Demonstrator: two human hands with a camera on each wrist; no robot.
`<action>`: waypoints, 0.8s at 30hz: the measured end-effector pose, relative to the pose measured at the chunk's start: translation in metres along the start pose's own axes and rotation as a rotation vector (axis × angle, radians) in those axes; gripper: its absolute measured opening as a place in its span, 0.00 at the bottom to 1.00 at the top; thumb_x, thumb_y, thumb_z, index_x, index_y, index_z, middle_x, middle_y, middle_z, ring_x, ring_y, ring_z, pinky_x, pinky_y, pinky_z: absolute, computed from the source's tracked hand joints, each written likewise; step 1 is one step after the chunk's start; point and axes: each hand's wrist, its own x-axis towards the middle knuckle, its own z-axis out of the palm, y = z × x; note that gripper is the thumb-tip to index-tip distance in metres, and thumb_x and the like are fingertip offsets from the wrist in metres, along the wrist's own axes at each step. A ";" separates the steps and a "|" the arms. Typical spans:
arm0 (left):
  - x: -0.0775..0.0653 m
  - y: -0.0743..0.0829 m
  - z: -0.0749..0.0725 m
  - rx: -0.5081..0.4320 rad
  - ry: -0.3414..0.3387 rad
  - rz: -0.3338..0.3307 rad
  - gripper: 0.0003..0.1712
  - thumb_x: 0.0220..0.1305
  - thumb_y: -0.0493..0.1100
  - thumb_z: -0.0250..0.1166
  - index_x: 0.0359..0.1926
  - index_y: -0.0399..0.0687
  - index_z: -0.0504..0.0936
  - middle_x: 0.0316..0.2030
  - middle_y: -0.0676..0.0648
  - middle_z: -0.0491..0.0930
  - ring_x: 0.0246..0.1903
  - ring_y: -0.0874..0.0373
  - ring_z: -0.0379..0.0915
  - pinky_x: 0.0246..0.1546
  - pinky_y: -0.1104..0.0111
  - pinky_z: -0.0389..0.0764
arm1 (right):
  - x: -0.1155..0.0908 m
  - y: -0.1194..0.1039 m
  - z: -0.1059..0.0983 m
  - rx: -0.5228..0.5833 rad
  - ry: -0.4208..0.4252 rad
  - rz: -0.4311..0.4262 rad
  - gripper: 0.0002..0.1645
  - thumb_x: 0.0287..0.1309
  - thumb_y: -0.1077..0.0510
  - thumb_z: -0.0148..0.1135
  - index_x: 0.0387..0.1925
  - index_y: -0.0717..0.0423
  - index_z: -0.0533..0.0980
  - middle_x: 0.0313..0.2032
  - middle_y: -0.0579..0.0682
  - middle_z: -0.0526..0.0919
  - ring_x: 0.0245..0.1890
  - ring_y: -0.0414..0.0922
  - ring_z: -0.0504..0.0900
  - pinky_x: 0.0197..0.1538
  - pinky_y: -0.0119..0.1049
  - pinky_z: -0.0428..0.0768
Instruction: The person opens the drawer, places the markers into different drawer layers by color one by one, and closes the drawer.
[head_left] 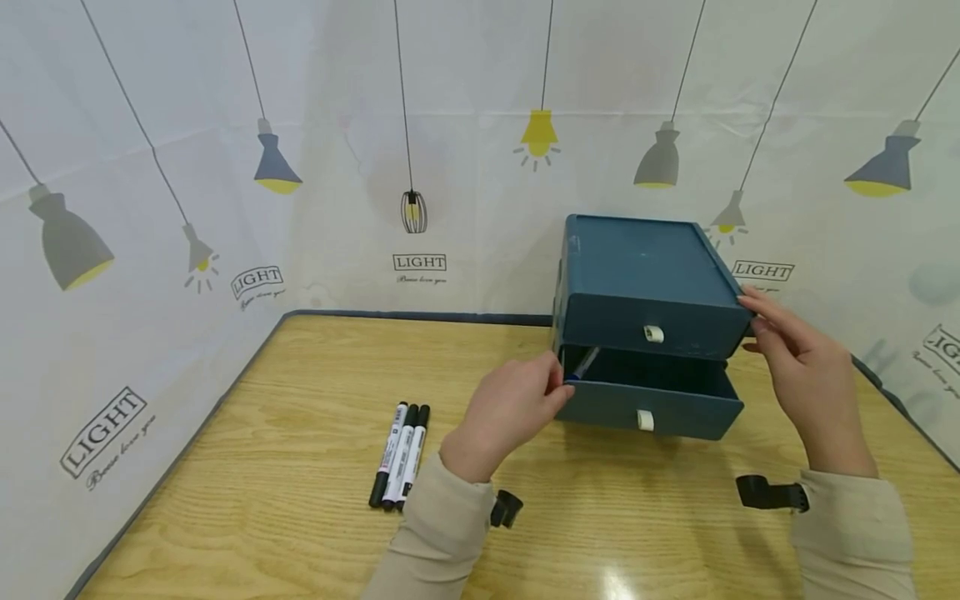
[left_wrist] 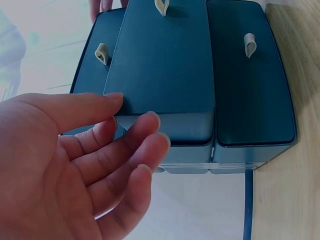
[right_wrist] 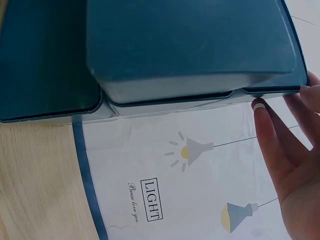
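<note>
A blue drawer cabinet stands on the wooden table, its middle drawer pulled out. My left hand pinches that drawer's front left corner between thumb and index finger, the other fingers loosely bent in the left wrist view. My right hand rests its fingertips on the upper right front corner of the cabinet, fingers fairly straight. Inside the pulled-out drawer a marker with a blue end leans at the left side. The top drawer and bottom drawer are closed, each with a pale pull tab.
Three white markers with black caps lie side by side on the table, left of my left forearm. Behind the table hangs a pale cloth printed with lamps. Black straps with small devices sit at both wrists.
</note>
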 end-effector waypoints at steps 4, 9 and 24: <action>0.001 0.000 0.001 0.011 0.019 -0.007 0.10 0.61 0.52 0.57 0.28 0.54 0.70 0.16 0.56 0.69 0.14 0.64 0.63 0.14 0.73 0.64 | -0.001 0.000 0.000 0.003 0.000 0.002 0.21 0.65 0.54 0.44 0.57 0.33 0.68 0.59 0.33 0.65 0.43 0.25 0.73 0.37 0.15 0.69; 0.001 -0.002 0.003 0.031 0.031 -0.013 0.08 0.61 0.50 0.58 0.30 0.54 0.72 0.17 0.57 0.69 0.15 0.65 0.63 0.15 0.73 0.64 | -0.002 -0.001 0.001 -0.002 0.006 -0.005 0.21 0.65 0.54 0.44 0.57 0.33 0.68 0.59 0.35 0.66 0.42 0.24 0.73 0.37 0.14 0.69; 0.006 -0.005 0.012 0.044 0.080 -0.042 0.08 0.61 0.51 0.57 0.29 0.55 0.74 0.15 0.59 0.68 0.14 0.65 0.64 0.13 0.73 0.64 | -0.002 0.000 0.001 0.012 0.007 -0.004 0.21 0.65 0.54 0.45 0.57 0.33 0.68 0.59 0.35 0.66 0.43 0.25 0.73 0.37 0.15 0.69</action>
